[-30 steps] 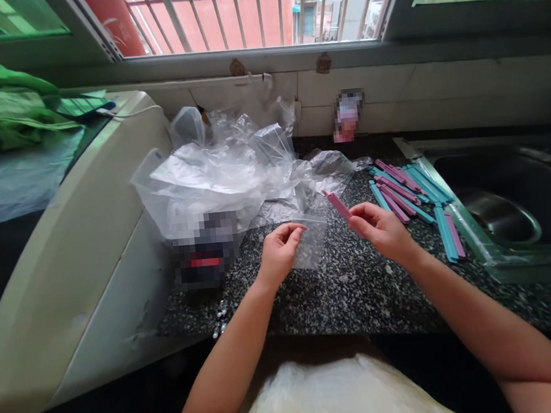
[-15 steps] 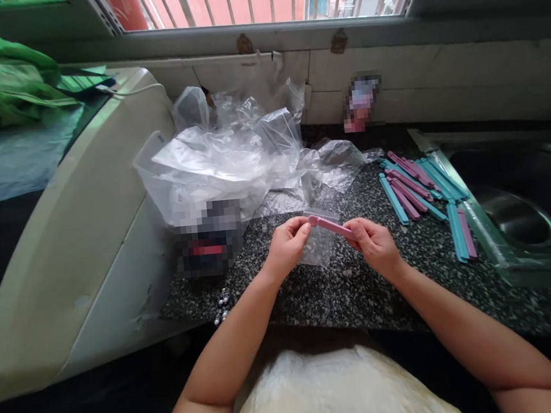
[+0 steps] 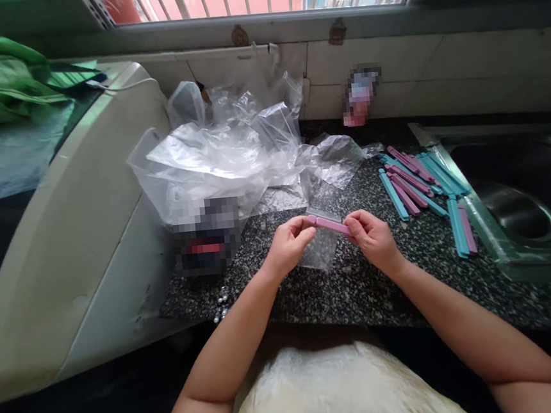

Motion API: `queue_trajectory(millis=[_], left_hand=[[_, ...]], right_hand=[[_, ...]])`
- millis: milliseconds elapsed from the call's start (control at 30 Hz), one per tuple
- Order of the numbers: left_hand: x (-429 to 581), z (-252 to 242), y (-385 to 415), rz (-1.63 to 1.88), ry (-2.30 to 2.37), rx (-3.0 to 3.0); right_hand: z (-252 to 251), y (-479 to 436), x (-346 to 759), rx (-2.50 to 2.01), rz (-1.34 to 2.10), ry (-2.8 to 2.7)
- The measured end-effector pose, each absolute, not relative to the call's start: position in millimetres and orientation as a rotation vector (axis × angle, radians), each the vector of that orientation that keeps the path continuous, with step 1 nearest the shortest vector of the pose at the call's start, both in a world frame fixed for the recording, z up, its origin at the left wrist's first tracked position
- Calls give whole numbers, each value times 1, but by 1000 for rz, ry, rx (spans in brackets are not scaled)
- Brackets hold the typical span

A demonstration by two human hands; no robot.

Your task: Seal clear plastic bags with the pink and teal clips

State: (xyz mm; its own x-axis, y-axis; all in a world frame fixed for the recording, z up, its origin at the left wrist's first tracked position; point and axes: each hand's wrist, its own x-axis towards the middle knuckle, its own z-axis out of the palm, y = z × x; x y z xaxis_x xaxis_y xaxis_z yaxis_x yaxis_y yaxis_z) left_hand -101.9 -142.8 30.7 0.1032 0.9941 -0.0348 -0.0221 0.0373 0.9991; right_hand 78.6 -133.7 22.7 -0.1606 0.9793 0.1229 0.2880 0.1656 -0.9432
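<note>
Between my two hands is a pink bag sealing clip [image 3: 331, 223], held nearly level. My left hand [image 3: 291, 240] pinches its hinged end with thumb and fingers. The other end is gripped by my right hand [image 3: 370, 235]. Beneath the clip a small clear zip bag [image 3: 319, 254] lies on the counter, partly covered by the clip and my hands; whether the clip touches it I cannot tell. To the right, several pink and blue clips [image 3: 408, 182] lie in a loose pile, with a few more beside the sink's edge.
A heap of clear plastic bags [image 3: 222, 153] covers the counter's back left, with a blurred dark item [image 3: 208, 238] before it. The sink [image 3: 512, 211] lies right. A pale appliance [image 3: 77, 204] bounds the left. Small shiny bits [image 3: 221, 301] sit near the front edge.
The pink clip has turned slightly flatter between my hands, and my right hand has shifted a little left. The view has tilted slightly downward. The piles look unchanged.
</note>
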Motion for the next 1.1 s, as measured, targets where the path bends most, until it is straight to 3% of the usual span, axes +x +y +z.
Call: queue_trajectory(millis=[333,633,1100], left_hand=[[-100,28,-142,1099,1203,1256],[-102,27,-140,1182,1293,1261],[-100,21,-140,1231,1124,1143]], right_hand=[[17,-137,82,-1256,766,-1859],[27,-133,87,-1062,-43,-2073],[25,-132,83,-925,-59,-2064]])
